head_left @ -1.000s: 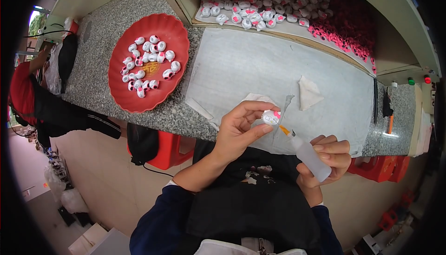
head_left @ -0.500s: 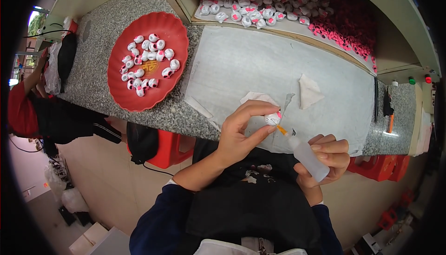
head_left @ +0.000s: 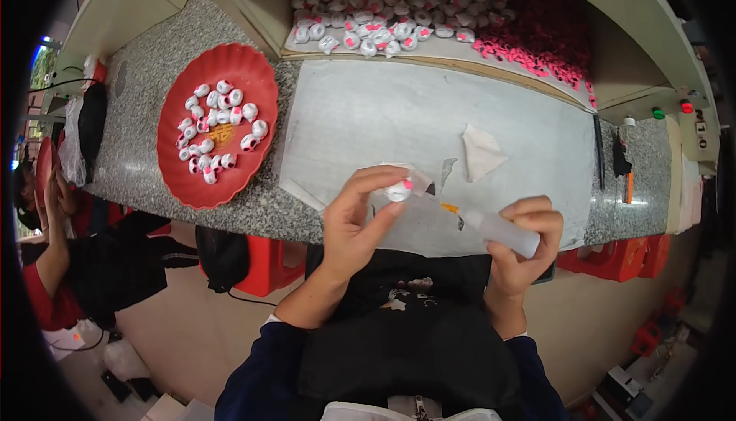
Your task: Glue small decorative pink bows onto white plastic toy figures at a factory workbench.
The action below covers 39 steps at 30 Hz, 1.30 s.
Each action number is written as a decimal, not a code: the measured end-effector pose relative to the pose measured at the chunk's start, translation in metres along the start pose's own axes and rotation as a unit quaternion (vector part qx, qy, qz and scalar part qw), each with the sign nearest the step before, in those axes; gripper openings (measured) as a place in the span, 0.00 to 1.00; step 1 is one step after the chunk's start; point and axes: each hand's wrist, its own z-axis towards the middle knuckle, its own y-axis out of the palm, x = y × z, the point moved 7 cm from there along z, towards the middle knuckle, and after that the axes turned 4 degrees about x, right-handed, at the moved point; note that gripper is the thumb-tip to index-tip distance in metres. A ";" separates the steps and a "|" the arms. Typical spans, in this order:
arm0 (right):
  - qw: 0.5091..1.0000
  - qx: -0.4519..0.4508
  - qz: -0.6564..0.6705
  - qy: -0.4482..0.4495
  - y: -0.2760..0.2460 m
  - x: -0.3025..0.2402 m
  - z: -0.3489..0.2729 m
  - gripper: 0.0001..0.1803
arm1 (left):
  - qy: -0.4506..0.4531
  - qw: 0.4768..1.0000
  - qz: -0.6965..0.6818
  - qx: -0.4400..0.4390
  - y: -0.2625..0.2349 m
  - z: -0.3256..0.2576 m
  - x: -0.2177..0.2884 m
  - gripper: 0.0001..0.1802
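My left hand (head_left: 356,222) pinches a small white piece with a pink spot (head_left: 399,189) between thumb and fingers, just above the near edge of a grey mat (head_left: 368,114). My right hand (head_left: 521,248) is wrapped around a translucent squeeze bottle (head_left: 502,231); its thin orange-tipped nozzle (head_left: 451,208) points left toward the piece, a short gap away. Both hands hover over the mat's front edge.
A red plate (head_left: 253,76) with several white-and-pink pieces sits at the left on the granite counter (head_left: 146,137). A tray (head_left: 429,45) of many more lies at the back. A folded white scrap (head_left: 481,151) rests on the mat. Another person (head_left: 54,245) sits at the far left.
Both hands have dropped slightly toward me. The nozzle tip has drawn back a little from the small piece.
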 end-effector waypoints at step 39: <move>0.918 -0.064 0.197 0.340 0.037 0.054 -0.023 0.06 | 0.034 0.993 0.113 0.010 0.015 -0.006 -0.001 0.16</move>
